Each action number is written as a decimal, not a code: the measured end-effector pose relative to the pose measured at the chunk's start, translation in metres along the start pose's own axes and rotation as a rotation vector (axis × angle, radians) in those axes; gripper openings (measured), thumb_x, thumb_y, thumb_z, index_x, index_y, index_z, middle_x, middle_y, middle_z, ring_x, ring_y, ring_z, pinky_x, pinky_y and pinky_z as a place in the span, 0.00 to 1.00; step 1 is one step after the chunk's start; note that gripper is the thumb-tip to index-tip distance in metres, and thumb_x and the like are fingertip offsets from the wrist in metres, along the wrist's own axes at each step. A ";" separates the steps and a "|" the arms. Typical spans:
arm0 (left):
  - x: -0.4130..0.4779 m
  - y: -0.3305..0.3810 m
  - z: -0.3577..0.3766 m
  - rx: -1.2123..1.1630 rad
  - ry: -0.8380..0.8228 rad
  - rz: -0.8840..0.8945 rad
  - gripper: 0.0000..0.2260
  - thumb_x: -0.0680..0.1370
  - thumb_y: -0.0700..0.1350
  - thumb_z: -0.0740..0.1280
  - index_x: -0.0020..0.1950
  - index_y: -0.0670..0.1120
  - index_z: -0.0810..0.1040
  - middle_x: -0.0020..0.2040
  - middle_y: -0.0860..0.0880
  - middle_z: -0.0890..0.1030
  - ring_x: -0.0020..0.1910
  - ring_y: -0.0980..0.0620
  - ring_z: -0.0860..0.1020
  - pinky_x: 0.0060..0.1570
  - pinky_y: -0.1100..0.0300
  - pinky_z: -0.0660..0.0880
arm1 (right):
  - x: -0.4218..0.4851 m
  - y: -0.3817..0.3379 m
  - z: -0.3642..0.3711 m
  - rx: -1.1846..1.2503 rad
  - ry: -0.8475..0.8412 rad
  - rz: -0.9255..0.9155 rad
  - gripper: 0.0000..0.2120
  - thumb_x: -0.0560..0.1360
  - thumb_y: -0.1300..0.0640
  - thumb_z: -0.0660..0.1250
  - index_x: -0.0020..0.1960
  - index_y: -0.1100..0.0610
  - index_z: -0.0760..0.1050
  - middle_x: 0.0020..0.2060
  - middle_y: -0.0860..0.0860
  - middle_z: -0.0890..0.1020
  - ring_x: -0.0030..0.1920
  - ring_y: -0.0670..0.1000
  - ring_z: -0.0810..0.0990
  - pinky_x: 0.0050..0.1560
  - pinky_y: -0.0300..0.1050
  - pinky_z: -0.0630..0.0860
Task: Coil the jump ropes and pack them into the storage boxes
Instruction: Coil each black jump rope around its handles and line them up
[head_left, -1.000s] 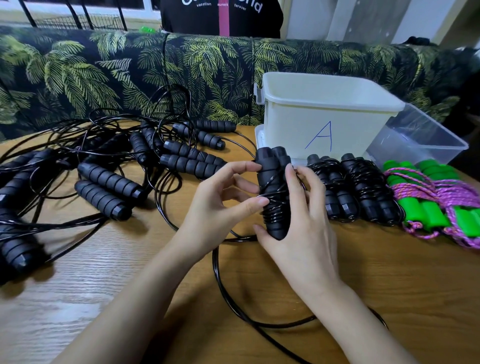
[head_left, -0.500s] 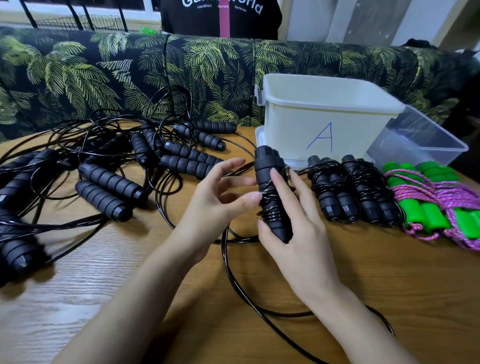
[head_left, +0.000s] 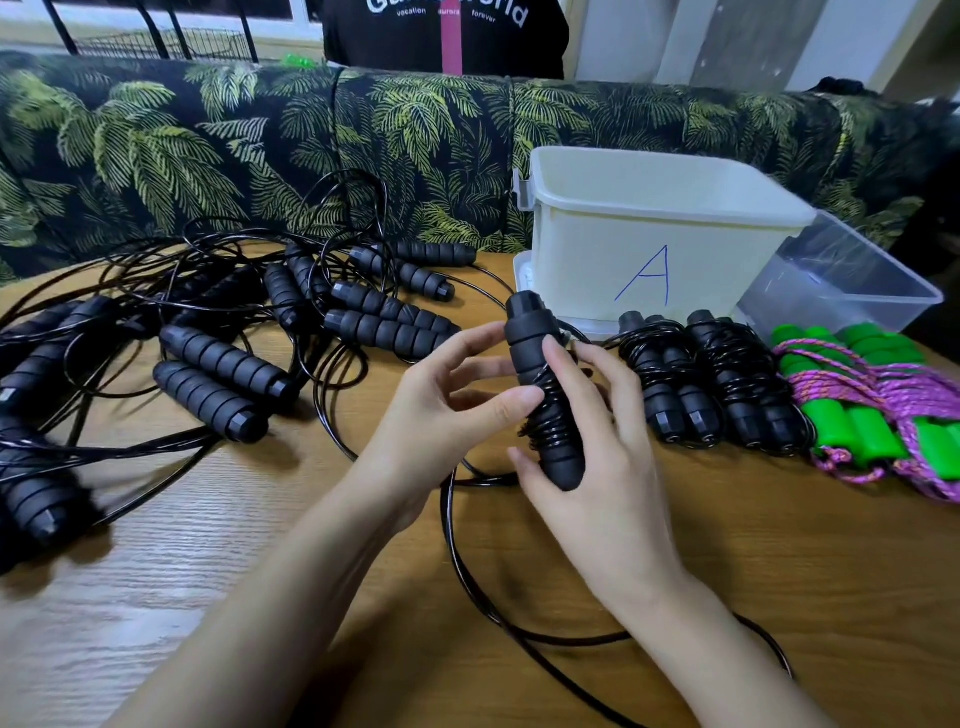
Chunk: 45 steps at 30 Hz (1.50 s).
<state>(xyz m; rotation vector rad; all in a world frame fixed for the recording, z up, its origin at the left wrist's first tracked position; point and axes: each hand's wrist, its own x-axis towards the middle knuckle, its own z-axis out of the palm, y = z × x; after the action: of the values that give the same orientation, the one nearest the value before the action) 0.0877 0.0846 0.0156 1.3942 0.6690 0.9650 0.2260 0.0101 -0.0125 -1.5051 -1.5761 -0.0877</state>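
The right hand (head_left: 597, 467) grips a pair of black handles (head_left: 535, 364) at mid-table, held nearly upright with the tops tipped toward 11 o'clock; its thumb and fingers curl round the lower half. Black cord is wound tightly round the handles' middle. The left hand (head_left: 436, 410) is at their 9 o'clock side, fingers curved, thumb tip pressing on the coil and a fingertip touching the upper part; I cannot tell whether it pinches the cord. The loose cord (head_left: 457, 545) trails from the handles toward 6 o'clock in a loop on the table (head_left: 779, 571).

At 3 o'clock lie two coiled black ropes (head_left: 711, 379), then green ropes (head_left: 872, 405) further right. Box A (head_left: 649, 244) stands at 1 o'clock, with a clear box (head_left: 841, 280) at its right side. Uncoiled ropes (head_left: 218, 364) sprawl from 9 to 11 o'clock.
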 end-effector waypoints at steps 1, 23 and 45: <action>0.000 0.000 0.000 0.011 0.012 0.004 0.29 0.67 0.46 0.76 0.67 0.52 0.74 0.54 0.51 0.84 0.52 0.50 0.83 0.51 0.61 0.78 | 0.000 0.001 0.000 0.056 0.023 -0.008 0.37 0.70 0.58 0.75 0.76 0.49 0.65 0.71 0.50 0.67 0.71 0.50 0.69 0.66 0.33 0.68; 0.003 -0.003 -0.003 0.057 0.132 0.007 0.25 0.65 0.51 0.77 0.61 0.59 0.77 0.52 0.49 0.82 0.51 0.52 0.82 0.54 0.60 0.78 | 0.004 -0.004 -0.003 0.272 -0.099 0.075 0.37 0.72 0.54 0.72 0.78 0.53 0.62 0.70 0.44 0.68 0.70 0.33 0.63 0.65 0.24 0.59; 0.004 -0.002 -0.010 0.206 0.195 0.108 0.22 0.67 0.54 0.80 0.58 0.58 0.77 0.42 0.54 0.82 0.44 0.58 0.80 0.49 0.61 0.76 | 0.002 0.006 -0.002 0.032 -0.143 -0.023 0.28 0.80 0.51 0.56 0.79 0.49 0.56 0.78 0.46 0.60 0.75 0.41 0.58 0.70 0.26 0.51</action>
<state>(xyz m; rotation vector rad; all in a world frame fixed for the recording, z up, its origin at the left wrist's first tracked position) 0.0817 0.0932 0.0137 1.5413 0.8650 1.1542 0.2323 0.0117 -0.0126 -1.4961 -1.7001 0.0325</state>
